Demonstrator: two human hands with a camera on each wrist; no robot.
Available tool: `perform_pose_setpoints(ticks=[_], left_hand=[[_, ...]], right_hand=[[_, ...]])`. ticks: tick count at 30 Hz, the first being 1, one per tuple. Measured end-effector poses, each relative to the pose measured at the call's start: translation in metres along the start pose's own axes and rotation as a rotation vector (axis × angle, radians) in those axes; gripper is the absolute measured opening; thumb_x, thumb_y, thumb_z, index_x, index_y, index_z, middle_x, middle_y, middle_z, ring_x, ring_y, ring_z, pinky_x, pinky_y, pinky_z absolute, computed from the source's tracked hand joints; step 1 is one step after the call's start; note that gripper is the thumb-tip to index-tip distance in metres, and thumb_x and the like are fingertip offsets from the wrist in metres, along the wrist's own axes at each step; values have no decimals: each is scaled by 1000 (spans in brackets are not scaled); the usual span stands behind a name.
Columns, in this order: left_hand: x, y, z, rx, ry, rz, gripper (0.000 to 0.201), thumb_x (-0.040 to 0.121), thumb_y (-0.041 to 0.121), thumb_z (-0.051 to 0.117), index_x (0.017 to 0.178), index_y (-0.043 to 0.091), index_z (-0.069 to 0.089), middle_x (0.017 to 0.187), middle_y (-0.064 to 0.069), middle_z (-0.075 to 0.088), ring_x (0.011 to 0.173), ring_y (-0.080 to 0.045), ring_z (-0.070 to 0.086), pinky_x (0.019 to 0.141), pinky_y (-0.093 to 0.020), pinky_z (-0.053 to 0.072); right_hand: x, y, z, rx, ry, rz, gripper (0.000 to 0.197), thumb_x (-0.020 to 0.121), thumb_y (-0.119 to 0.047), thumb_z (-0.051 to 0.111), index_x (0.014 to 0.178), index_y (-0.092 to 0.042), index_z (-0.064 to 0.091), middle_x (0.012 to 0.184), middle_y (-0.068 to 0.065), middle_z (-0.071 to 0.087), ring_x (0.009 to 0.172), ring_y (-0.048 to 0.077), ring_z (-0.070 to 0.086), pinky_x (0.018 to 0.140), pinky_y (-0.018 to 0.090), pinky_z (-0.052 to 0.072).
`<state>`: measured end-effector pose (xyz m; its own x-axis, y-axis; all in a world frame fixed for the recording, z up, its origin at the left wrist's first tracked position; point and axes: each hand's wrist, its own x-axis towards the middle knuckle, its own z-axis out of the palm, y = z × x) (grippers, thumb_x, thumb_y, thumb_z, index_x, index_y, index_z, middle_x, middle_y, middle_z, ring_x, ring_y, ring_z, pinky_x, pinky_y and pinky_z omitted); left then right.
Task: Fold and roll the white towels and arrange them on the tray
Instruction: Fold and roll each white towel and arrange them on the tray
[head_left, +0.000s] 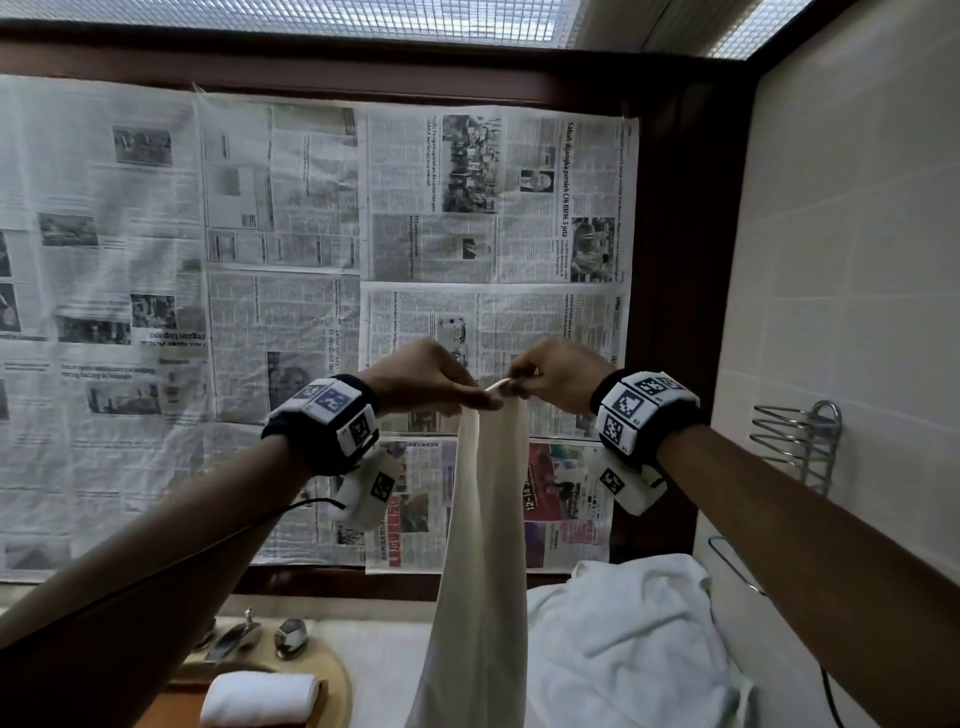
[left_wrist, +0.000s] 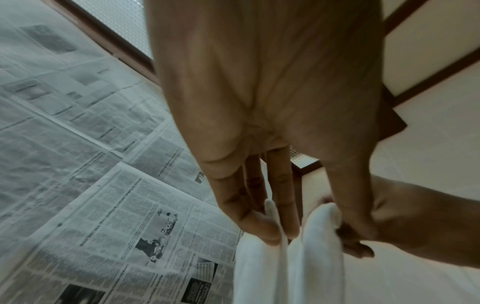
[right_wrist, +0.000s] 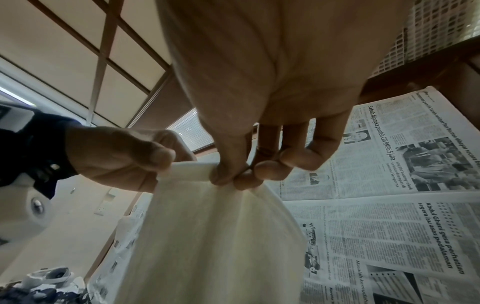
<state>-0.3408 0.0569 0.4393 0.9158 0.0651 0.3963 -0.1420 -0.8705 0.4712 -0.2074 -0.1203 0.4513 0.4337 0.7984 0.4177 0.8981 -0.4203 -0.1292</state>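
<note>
Both hands raised high, close together. Left hand (head_left: 426, 379) and right hand (head_left: 558, 376) each pinch the top edge of one white towel (head_left: 480, 545), which hangs straight down between the arms. Likely reason: gravity pulls the cloth flat and brings corners together for a lengthwise fold. Near left, a rolled towel (head_left: 260, 696) lies on the tray (head_left: 337, 680). Near right, unfolded towels (head_left: 634, 639) heaped on the counter, waiting.

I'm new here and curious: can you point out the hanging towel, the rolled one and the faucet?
hanging towel (head_left: 480, 545): head view, middle of the draped cloth.
rolled towel (head_left: 260, 696): head view, its side.
faucet (head_left: 236, 636): head view, its spout.
</note>
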Motion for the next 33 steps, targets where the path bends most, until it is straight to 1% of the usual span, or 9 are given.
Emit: perform_pose_setpoints(ticks=[4, 6, 10, 12, 16, 19, 21, 27, 33], left_hand=[[4, -1, -1, 146, 48, 72, 14, 85, 29, 75, 92, 17, 78, 78, 4, 74, 70, -11, 70, 68, -30, 61], [6, -1, -3, 197, 58, 92, 12, 85, 25, 75, 93, 17, 78, 78, 6, 74, 68, -6, 69, 65, -26, 58], [6, -9, -12, 116, 91, 71, 14, 80, 18, 79, 93, 14, 77, 74, 9, 71, 62, 0, 67, 60, -15, 53], [5, -14, -20, 99, 122, 55, 15, 78, 18, 81, 92, 14, 77, 73, 8, 71, 59, 2, 65, 57, -12, 50], [2, -24, -38, 32, 170, 21, 16, 75, 14, 83, 90, 13, 78, 71, -2, 74, 60, -6, 67, 58, -13, 49], [4, -26, -44, 79, 194, 0, 13, 75, 16, 83, 87, 16, 79, 71, 0, 74, 66, -12, 69, 66, -22, 54], [5, -25, -47, 141, 244, -25, 8, 78, 15, 81, 85, 18, 78, 70, 2, 73, 66, -10, 67, 64, -21, 53], [6, -15, -70, 213, 305, -86, 4, 78, 18, 81, 81, 17, 78, 66, 2, 72, 61, -8, 64, 61, -24, 50], [6, -6, -77, 221, 342, -126, 7, 75, 21, 84, 78, 18, 79, 64, 2, 71, 54, -2, 63, 48, -8, 41]], right_hand=[[-2, -5, -3, -14, 23, -8, 9, 88, -44, 66, 85, -36, 69, 78, -13, 65, 73, 10, 62, 70, 39, 58], [-4, -3, -2, -53, 36, -3, 11, 84, -49, 69, 84, -38, 66, 81, -13, 63, 74, 8, 61, 67, 35, 57], [-9, 10, -2, -121, 10, 74, 24, 79, -51, 73, 83, -28, 68, 82, -13, 58, 72, 5, 53, 58, 25, 39], [-10, 20, -2, -74, -4, 103, 23, 79, -49, 74, 83, -27, 68, 83, -17, 56, 74, 2, 51, 60, 25, 40], [-9, 28, -3, -26, -24, 129, 17, 83, -47, 72, 81, -32, 63, 92, -11, 61, 82, 13, 60, 67, 30, 51], [-7, 20, -6, -42, -33, 122, 15, 92, -41, 63, 91, -25, 60, 88, -5, 63, 72, 13, 62, 54, 26, 47], [-1, 13, -10, -80, 28, 104, 12, 95, -35, 61, 94, -23, 59, 80, -4, 63, 67, 12, 61, 51, 24, 41], [20, 1, -24, -155, 182, 56, 10, 92, -37, 63, 89, -34, 54, 91, -4, 65, 80, 18, 62, 74, 39, 54], [25, -9, -26, -220, 212, 64, 14, 93, -17, 54, 91, -31, 53, 89, 2, 64, 75, 22, 63, 72, 43, 58]])
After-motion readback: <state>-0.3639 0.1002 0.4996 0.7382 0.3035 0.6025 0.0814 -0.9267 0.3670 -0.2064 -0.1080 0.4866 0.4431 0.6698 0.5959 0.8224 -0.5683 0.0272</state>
